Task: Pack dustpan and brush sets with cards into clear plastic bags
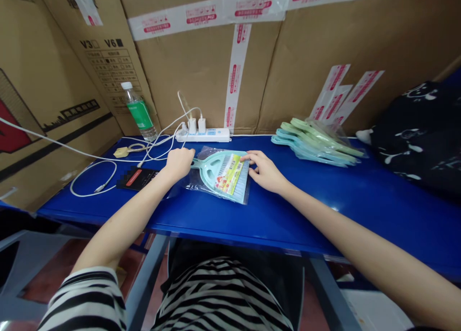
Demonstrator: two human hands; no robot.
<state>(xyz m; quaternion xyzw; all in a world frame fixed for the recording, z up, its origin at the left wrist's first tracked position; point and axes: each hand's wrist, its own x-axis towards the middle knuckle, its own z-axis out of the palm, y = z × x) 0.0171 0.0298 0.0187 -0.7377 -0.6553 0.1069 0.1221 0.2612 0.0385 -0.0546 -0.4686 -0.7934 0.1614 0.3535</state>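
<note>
A light-blue dustpan and brush set [212, 170] lies on the table in a clear plastic bag, its bristles to the right and a yellow-green printed label [232, 173] across it. My left hand [179, 164] is closed around the handle end at the left, hiding most of the handle. At the opposite side, my right hand [267, 171] grips the upper right edge of the set, with fingertips over the border beside the label. Farther right lies a pile of similar bagged dustpan sets [313, 141], some light green and some light blue.
Behind the blue table [288, 215] stand taped cardboard walls [201, 57]. A power strip [203, 135] with chargers and white cables lies at the back, near a water bottle [139, 112]. A black box [142, 178] sits by my left forearm. Dark patterned fabric [418, 134] lies at right.
</note>
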